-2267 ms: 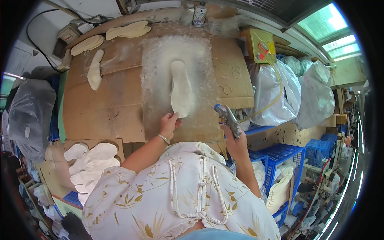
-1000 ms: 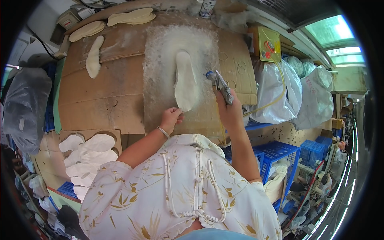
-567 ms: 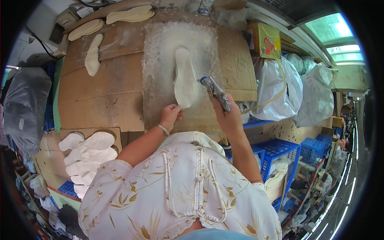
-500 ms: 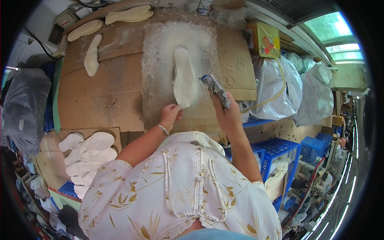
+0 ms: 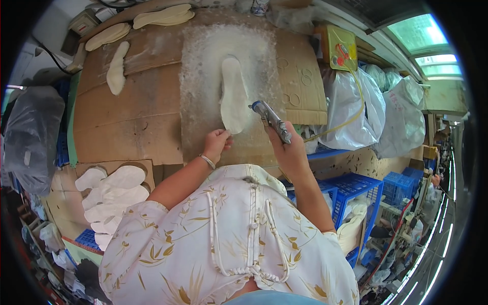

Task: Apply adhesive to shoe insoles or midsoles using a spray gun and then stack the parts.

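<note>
Brown cardboard (image 5: 127, 122) covers the bench, and over its middle lies a rough sheet (image 5: 195, 109) crusted with whitish residue, thickest towards the far end. Beyond the right edge of the cardboard slumps a shiny silver-white bag (image 5: 358, 114); a dark grey bag (image 5: 35, 132) stands off to the far left. At the lower right is a blue plastic crate (image 5: 358, 184). At the lower left, a spread of white insoles (image 5: 119, 183) overlaps on another piece of cardboard, and a yellow tin (image 5: 343, 48) sits at the back right corner of the bench. From near the tin, a thin yellow hose (image 5: 356, 118) curves down past the silver-white bag towards the right hand.

A single cream insole (image 5: 234, 96) lies flat on the crusted sheet, lengthwise, its near end towards the person. The right hand (image 5: 290, 150) is closed around the handle of a metal spray gun (image 5: 274, 123), whose blue-ringed nozzle points at the insole's right side, near but apart from it. The left hand (image 5: 217, 144) has its fingers curled, thumb and fingertips pinched together at the insole's near edge. A bangle (image 5: 207, 161) circles the left wrist.
</note>
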Tool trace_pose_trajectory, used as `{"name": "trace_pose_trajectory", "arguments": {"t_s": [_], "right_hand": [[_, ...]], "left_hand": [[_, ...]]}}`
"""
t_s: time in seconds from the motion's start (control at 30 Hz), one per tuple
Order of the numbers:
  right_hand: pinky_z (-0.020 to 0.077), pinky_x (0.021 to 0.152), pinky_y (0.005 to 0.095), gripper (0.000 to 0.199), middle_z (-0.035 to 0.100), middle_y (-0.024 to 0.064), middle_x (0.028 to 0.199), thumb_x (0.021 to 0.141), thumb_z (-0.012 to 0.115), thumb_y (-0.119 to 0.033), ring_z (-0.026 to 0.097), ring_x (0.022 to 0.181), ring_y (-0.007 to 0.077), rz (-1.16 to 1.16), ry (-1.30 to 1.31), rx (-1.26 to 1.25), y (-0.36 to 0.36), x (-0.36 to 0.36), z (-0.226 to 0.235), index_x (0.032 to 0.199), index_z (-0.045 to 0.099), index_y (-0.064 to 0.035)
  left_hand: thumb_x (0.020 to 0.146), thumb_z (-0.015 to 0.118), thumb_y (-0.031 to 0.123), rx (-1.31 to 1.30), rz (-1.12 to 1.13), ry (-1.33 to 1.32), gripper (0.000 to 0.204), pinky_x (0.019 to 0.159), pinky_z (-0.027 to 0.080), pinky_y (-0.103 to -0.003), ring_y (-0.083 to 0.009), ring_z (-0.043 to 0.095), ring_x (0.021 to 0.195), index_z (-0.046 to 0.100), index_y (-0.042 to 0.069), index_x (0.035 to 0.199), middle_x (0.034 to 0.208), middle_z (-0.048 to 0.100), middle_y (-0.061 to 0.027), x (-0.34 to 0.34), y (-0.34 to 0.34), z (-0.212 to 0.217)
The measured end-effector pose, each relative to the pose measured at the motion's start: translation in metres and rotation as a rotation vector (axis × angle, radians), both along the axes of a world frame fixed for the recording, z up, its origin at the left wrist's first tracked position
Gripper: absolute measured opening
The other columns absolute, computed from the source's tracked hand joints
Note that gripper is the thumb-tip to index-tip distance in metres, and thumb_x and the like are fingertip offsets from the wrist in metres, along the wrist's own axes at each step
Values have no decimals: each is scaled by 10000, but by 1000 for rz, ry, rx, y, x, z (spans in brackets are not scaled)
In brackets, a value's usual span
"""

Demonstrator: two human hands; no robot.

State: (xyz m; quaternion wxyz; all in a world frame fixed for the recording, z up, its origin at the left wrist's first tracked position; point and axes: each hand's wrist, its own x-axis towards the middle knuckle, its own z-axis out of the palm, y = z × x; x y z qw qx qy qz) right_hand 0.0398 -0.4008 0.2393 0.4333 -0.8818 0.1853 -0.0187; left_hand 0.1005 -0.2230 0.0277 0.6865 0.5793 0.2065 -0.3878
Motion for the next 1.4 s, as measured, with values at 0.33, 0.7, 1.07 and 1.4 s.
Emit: {"name": "trace_pose_trajectory", "arguments": {"t_s": [0.33,0.7,1.07,1.4], "right_hand": [[418,551,371,223,557,180,671,902,621,-239,517,578,338,-14,17,34,-1,-6,-5,970,543,-41],[433,563,359,217,576,169,679,899,625,-221,529,579,321,-33,24,3,-1,-16,-4,979,554,-32],[444,555,399,218,594,188,693,896,626,-231,574,618,378,54,48,18,4,-33,-5,962,543,-40],[452,573,405,214,600,200,728,892,630,-217,585,666,404,39,40,20,6,-41,-3,981,538,-45]], "left_hand": [[884,632,237,27,-1,-11,183,547,498,-221,-114,639,699,613,56,909,859,653,-35,0,-2,4],[888,623,235,29,-1,-13,186,536,497,-219,-119,643,693,615,50,908,862,655,-45,-1,-2,1],[898,613,229,43,-24,15,190,526,504,-230,-137,645,669,610,40,924,871,662,-62,-5,-4,4],[910,597,207,26,-32,-10,169,545,510,-231,-131,641,678,611,40,934,895,661,-60,-6,-3,1]]}}
